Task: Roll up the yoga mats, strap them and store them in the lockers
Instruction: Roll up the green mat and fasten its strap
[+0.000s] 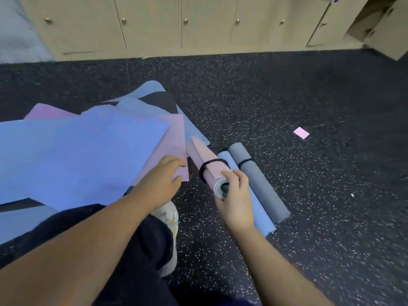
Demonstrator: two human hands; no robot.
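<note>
Soft, even indoor light fills the frame with no hard glare, though the speckled floor (287,96) reads dim and the forearms in the lower left fall into warm shade. Wide-angle distortion bends the lockers (154,23) along the top edge and tilts the open door in the upper right corner. Detail is soft throughout, with smeared floor speckles toward the lower right, and the flat mats (77,151) at left carry a bluish-violet cast.
</note>
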